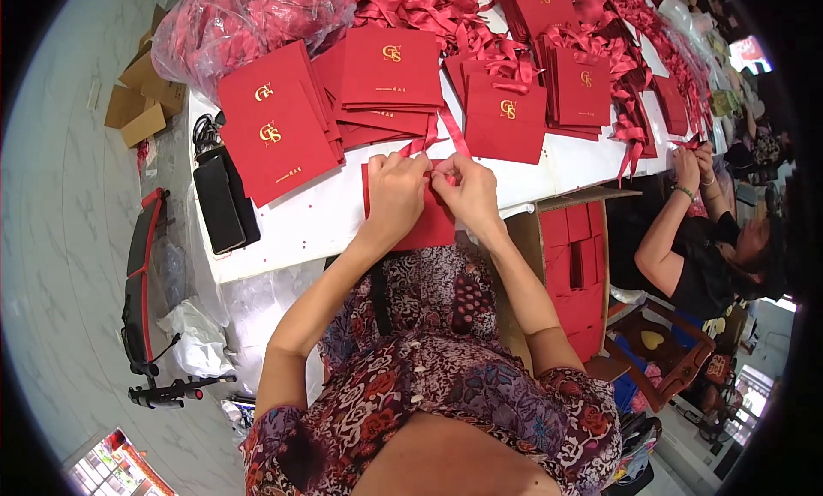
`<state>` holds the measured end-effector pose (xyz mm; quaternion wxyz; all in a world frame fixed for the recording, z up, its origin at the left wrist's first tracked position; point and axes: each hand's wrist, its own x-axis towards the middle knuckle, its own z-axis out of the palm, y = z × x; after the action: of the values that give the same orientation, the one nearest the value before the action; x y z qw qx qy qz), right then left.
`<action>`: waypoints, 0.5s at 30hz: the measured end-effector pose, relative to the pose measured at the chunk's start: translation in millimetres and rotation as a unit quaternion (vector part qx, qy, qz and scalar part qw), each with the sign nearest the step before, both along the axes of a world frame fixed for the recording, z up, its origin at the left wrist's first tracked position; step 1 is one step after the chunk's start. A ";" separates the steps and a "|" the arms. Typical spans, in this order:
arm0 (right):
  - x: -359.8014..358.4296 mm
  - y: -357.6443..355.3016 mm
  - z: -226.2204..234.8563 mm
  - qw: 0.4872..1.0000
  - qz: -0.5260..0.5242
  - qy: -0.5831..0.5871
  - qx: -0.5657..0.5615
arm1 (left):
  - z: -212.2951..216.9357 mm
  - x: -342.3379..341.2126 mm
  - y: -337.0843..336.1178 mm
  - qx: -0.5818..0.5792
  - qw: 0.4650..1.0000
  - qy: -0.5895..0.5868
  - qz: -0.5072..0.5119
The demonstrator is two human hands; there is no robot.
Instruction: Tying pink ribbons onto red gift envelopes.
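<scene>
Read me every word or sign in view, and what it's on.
I won't copy lettering, only place it.
Left red stack: gold monograms, small gold line.
Middle red stack: gold monogram, small line.
Right red stack: gold monogram.
Red piece being handled: none visible.
Farther off: too small or blurred.

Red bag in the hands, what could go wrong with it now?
The red bag is at the near edge of the white table, so it might slip off if the left hand and right hand let go. The loose ribbon just beyond the hands could snag on fingers.
</scene>
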<state>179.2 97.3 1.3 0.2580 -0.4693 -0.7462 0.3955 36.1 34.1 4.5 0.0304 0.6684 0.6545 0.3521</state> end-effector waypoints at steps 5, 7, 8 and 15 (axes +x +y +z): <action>-3.2 -7.0 5.9 0.989 0.006 0.021 0.144 | 2.9 -3.4 -0.2 -0.002 0.999 -0.041 0.013; -0.5 -4.4 6.1 0.992 0.024 0.036 0.119 | 3.6 -5.5 -0.6 -0.029 0.997 -0.067 -0.014; 1.3 -3.1 6.7 0.993 0.041 0.051 0.094 | 3.9 -6.8 -1.9 -0.029 0.997 -0.067 -0.014; 24.7 23.0 21.4 0.989 0.144 -0.004 -0.039 | 20.4 -14.0 -9.8 -0.057 0.992 -0.015 -0.113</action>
<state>203.9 120.3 22.6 0.1775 -0.3680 -0.7911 0.4553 22.0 24.3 24.9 0.1178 0.7301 0.5930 0.3185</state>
